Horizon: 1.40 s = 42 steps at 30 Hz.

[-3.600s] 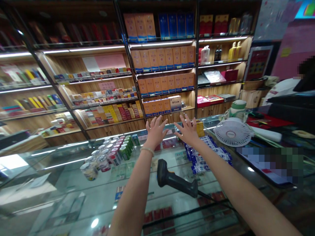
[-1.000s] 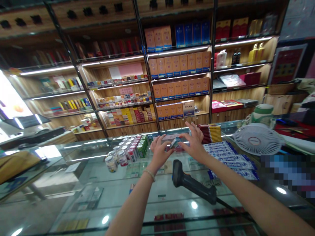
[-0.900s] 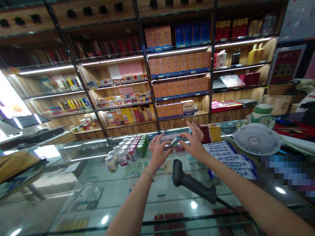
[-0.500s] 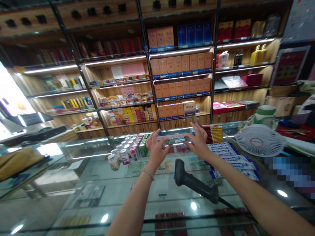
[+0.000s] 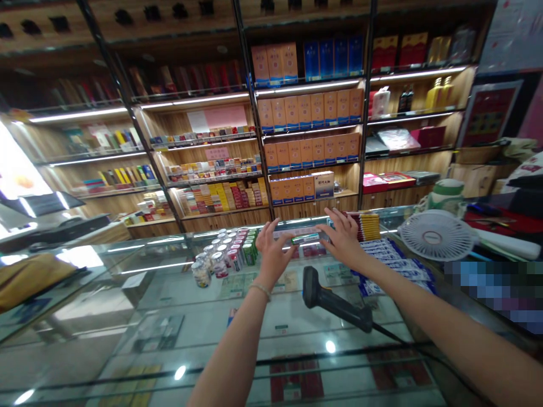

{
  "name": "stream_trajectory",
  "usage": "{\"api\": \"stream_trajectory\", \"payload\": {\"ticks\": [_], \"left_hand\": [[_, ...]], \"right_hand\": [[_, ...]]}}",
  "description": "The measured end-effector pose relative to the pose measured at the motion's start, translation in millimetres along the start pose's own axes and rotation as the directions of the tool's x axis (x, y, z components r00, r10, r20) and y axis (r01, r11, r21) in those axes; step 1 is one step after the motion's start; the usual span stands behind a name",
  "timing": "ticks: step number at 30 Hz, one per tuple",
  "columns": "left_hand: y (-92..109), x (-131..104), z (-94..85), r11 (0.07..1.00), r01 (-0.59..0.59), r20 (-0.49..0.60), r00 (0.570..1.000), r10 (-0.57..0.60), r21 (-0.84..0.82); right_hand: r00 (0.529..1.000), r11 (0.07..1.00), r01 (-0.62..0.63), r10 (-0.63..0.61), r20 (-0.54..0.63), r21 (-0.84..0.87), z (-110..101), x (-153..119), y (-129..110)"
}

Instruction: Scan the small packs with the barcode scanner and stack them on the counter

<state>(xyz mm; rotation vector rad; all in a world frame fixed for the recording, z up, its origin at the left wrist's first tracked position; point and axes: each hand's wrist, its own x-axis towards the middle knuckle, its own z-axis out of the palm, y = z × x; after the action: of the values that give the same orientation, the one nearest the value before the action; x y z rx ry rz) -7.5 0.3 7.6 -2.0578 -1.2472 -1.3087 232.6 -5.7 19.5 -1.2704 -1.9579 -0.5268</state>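
My left hand (image 5: 274, 249) is at the far side of the glass counter, its thumb stretched apart from the fingers. Opposite it, my right hand (image 5: 341, 237) has its fingers spread. Between them lies a long, low, pale pinkish box (image 5: 299, 230) with a bit of green on its near side. Both hands flank its ends; whether the fingertips touch it I cannot tell. Left of my left hand stand rows of small lidded jars (image 5: 219, 264). A dark barcode scanner (image 5: 337, 305) rests on the glass below my right hand, its cable trailing right.
Blue-and-white packets (image 5: 396, 263) and a stack of yellow and dark red packs (image 5: 365, 226) lie right of my right hand. A white fan (image 5: 432, 236) and a green-and-white jug (image 5: 445, 195) are farther right. Shelves of orange boxes (image 5: 303, 113) stand behind the counter.
The view has shifted slightly. My hands remain on either side of the pale box, and the green-and-white strip between my thumbs now shows less.
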Motion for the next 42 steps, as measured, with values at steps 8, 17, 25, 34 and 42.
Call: {"api": "stream_trajectory", "payload": {"ticks": [8, 17, 25, 34, 42], "left_hand": [[1.3, -1.8, 1.3, 1.0, -0.01, -0.002, 1.0, 0.01, -0.023], [-0.7, -6.4, 5.1, 0.999, 0.04, -0.016, 0.999, -0.041, -0.014], [1.6, -7.7, 4.5, 0.998, 0.067, -0.004, 0.998, -0.067, 0.003], [0.8, -7.8, 5.8, 0.998, 0.052, -0.008, 0.999, -0.052, -0.021], [0.2, -9.1, 5.1, 1.0, 0.024, -0.031, 0.999, -0.025, -0.016]], "right_hand": [[0.997, 0.991, -0.029, 0.038, 0.064, -0.129, -33.3, -24.6, -22.1], [0.964, 0.99, -0.02, 0.056, 0.261, -0.139, -62.5, -75.6, -66.2], [0.936, 0.981, -0.124, 0.166, 0.31, -0.151, -51.2, -107.8, -91.6], [0.949, 0.975, -0.155, 0.192, 0.251, -0.16, -41.3, -108.4, -96.3], [0.972, 0.984, -0.176, 0.167, 0.168, 0.04, -51.5, -107.2, -90.4]]}}
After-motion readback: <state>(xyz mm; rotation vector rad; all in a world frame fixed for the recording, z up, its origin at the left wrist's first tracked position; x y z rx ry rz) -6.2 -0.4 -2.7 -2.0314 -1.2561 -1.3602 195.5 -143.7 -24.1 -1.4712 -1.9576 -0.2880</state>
